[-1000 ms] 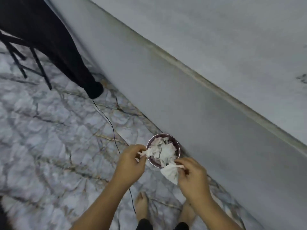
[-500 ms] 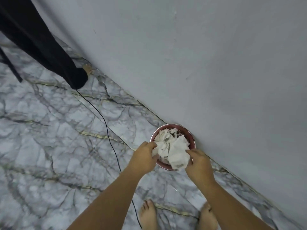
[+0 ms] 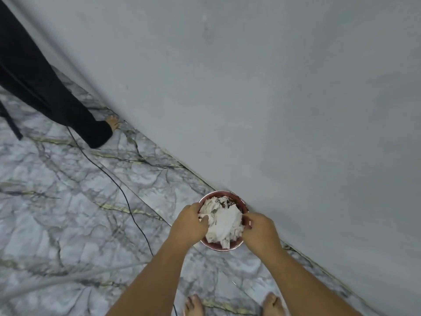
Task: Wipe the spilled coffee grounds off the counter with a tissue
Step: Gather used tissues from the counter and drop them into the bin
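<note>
A small round red bin (image 3: 218, 246) stands on the marble floor against the grey wall. It is stuffed with crumpled white tissues (image 3: 224, 222), some stained with dark coffee grounds. My left hand (image 3: 189, 223) is at the bin's left rim, its fingers pinched on the edge of the tissue. My right hand (image 3: 260, 231) is at the right rim, fingers curled and touching the tissue's right side. The counter is out of view.
A grey wall (image 3: 273, 99) fills the upper right. A thin black cable (image 3: 118, 185) runs across the marble floor (image 3: 68, 224). Another person in a black garment (image 3: 45, 94) stands at upper left, one bare foot showing. My bare feet (image 3: 193, 306) are at the bottom.
The loose tissue that hung from my right hand outside the bin now lies in the bin. Both hands have come closer over the rim, and the view has tilted down toward the floor.
</note>
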{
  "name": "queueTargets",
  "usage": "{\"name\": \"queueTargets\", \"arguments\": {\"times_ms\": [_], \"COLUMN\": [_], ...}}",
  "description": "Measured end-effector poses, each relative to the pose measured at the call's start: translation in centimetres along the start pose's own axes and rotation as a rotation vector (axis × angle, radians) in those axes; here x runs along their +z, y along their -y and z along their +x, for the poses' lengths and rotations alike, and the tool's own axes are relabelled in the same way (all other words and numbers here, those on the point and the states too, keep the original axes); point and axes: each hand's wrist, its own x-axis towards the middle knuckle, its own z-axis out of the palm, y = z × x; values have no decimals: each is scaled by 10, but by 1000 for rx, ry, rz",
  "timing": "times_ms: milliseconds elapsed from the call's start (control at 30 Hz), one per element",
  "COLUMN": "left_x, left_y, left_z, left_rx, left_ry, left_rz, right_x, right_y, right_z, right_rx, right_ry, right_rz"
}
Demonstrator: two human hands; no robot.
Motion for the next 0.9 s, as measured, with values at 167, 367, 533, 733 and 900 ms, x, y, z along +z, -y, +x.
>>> {"name": "queueTargets", "arguments": {"times_ms": [167,367,533,733,900], "left_x": [-53,-154,-215,-220,-199], "left_y": [-74,-234,-377,-538,-637], "left_z": [-87,-236,-330,-354,-314], "left_rx": [12,279,661,874,935], "left_ry": [-46,-107,-50,-106,-88], "left_rz": [-165,-382,-401,-377,-243], "right_x": [-98,-266,-416,-573,-659], "right_y": [55,131,141,108,75], "right_z": [-81,-225,-318,-349,-300], "right_rx": [-20,-196,-337,-322,-214], "right_ry": [35,27,-113,-398,-627], "right_rz": [30,76,113,312,337]}}
